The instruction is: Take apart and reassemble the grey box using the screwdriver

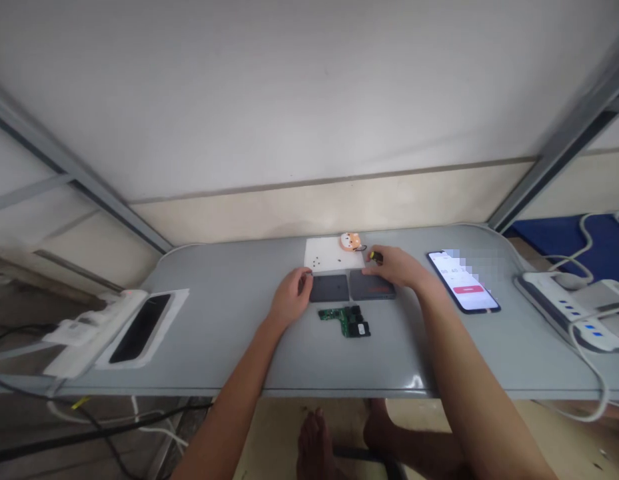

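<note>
Circuit board: the green circuit board [345, 321] lies flat on my grey bench [214, 333], so I'll place everything else from it.
Dark panels: just past the board are the left panel [329, 289] and the right panel [373, 287], side by side with a narrow gap. The right one has a bit of reddish marking.
Left hand: my left hand [290, 297] is up and left of the board, fingers curled in at the left panel's outer end. Can't really tell if they're pinching it or just resting there.
Right hand: my right hand [395, 267] is up and right of the board, fingers closed on a small black-and-yellow tool [374, 256] over the right panel's far edge.
White paper: the white paper [329, 247] sits beyond the board and both panels, with some tiny dark bits [316, 261] scattered on it, too small to make out properly.
Animal trinket: an orange-and-white one [350, 241] is at the paper's far right corner, dark loop beside it.
Lit phone: well right of the board, this phone [468, 290] has its screen on.
Dark phone: far left of the board, the other phone [140, 329] lies on a white sheet [172, 307].
Power strips: cabled ones at both ends, left strip [96, 340] and right strip [564, 303].
In the way: my right hand hides part of the right panel's far edge; my left covers the left panel's outer end.
</note>
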{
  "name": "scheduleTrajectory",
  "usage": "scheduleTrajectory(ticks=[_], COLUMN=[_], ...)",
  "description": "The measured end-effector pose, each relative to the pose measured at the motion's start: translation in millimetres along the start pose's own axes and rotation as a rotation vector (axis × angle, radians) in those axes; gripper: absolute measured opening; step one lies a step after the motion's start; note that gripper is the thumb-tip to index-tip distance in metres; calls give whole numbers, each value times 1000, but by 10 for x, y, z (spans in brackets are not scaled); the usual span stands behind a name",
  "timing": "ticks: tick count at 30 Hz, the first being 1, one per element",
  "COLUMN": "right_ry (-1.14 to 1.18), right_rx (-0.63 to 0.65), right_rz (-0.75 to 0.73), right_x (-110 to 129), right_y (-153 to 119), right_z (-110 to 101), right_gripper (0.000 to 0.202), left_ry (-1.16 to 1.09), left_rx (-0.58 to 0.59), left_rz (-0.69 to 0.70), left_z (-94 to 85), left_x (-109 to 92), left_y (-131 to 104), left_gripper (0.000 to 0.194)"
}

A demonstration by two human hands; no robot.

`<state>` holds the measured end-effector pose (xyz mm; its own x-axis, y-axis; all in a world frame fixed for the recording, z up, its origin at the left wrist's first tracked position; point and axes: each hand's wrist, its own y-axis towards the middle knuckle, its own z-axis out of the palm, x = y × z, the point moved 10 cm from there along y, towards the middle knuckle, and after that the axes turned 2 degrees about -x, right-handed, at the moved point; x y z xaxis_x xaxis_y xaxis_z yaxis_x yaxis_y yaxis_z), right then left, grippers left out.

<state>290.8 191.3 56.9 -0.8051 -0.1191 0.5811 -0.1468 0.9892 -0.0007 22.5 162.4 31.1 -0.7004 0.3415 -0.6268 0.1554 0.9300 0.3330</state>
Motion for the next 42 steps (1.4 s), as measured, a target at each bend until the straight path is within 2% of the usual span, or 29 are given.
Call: scheduleTrajectory(ticks=[1, 4, 6, 12, 17, 21, 25, 29, 33, 34, 38, 42], right_ry=[28, 152, 216, 52, -75, -124, -133, -100, -176, -216, -297, -273], right_rx=[-56, -350, -421, -197, -58, -53, -72, -142, -205, -179, -46, -42], right_rz=[-11, -13, -95, -468, -529, -514, -518, -531, -452, -436, -431, -420], right_x=[48, 112, 200, 644, 715, 681, 675, 724, 790, 815, 920, 929], right_y=[-59, -342, -554, -1098, -1291, -1286, -1291, -1271, -982, -872, -510, -404], right_z=[-77, -371, -376, 202, 513, 589, 618, 481, 249, 239, 312, 376], right_gripper=[21, 29, 26, 25, 34, 39, 33, 33, 35, 36, 33, 33], left_ry=[5, 11, 15, -3, -7, -13, -23, -25, -12, -7, 21, 23], left_rx=[1, -6, -9, -26, -51, -70, -72, -63, -44, -39, -11, 0], left_rz=[3, -14, -22, 7, 30, 44, 62, 71, 70, 70, 72, 95], left_z=[2, 3, 8, 15, 1, -17, -25, -18, 5, 10, 32, 33], left_x=[0, 33, 57, 73, 86, 86, 61, 41, 20, 13, -16, -41], left_y=[4, 17, 23, 26, 23, 28, 39, 43, 32, 28, 10, 2], left_gripper=[26, 25, 24, 18, 17, 16, 16, 17, 18, 20, 23, 21])
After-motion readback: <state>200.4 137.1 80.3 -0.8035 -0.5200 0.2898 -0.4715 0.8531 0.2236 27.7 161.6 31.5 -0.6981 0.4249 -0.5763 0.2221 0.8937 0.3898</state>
